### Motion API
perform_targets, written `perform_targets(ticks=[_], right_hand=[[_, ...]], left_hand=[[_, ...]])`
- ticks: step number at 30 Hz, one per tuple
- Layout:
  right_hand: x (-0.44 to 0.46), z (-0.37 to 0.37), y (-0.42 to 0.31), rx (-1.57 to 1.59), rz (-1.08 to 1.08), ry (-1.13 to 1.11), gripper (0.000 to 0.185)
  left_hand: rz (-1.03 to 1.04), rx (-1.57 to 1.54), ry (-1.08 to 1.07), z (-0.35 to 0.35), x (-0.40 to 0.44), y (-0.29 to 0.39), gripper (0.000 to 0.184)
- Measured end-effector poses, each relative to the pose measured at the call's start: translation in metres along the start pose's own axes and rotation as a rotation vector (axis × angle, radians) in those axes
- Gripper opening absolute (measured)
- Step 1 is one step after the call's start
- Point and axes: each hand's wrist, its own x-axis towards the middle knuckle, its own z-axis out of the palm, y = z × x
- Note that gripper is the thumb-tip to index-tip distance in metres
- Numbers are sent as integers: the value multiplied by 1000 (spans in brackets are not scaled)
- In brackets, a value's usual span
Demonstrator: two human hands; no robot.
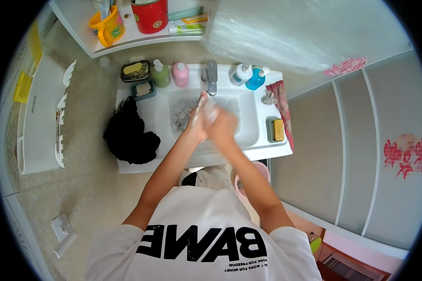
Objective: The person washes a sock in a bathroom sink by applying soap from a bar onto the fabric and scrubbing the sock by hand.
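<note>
Pressing your left hand (198, 122) and blurred right hand (223, 124) together, grip unclear, you have below a grey cloth (179, 120), likely soft, slippery, best grasped mid-bunch.

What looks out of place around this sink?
The black fabric bundle looks a little out of place: it lies heaped on the left side of the sink, bulging past its edge.

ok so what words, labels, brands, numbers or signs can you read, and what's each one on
Shirt, upside down: "T WORK FOR MONEY", start unclear
Shirt: "WORK FOR FREEDOM"
Shirt, large: "BA", an unclear letter, "E"
White holder, sideways: "ecoco"
Too small or blurred: yellow label, red sign, white bottle, tubes
</note>
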Motion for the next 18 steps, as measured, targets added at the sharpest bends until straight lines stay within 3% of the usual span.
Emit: perform_targets(ticks=[1, 2, 5, 7, 8, 11, 14, 17, 18], right_hand=[[23, -6, 7, 20, 219, -19, 16], [35, -9, 10, 40, 440, -35, 17], [-2, 6, -14, 79, -42, 67, 24], [5, 12, -1, -12, 138, -23, 24], [16, 13, 10, -60, 224, -60, 24], [40, 9, 51, 218, 401, -89, 23], [55, -8, 55, 968, 976, -176, 25], [57, -20, 59, 1226, 1032, -279, 33], [55, -24, 52, 1220, 1031, -222, 28]], left_hand=[[40, -6, 253, 20, -11, -3, 39], [53, -15, 166, 7, -7, -8, 36], [64, -39, -61, -45, 26, -16, 29], [12, -39, -126, -50, 18, -10, 27], [-42, -106, 109, -28, 12, -16, 27], [-124, 99, -104, -37, 3, -2, 30], [-125, 231, -142, -23, -16, 9, 28], [-69, 509, -203, -46, -9, 12, 27], [-21, 436, -161, -49, -6, 10, 26]])
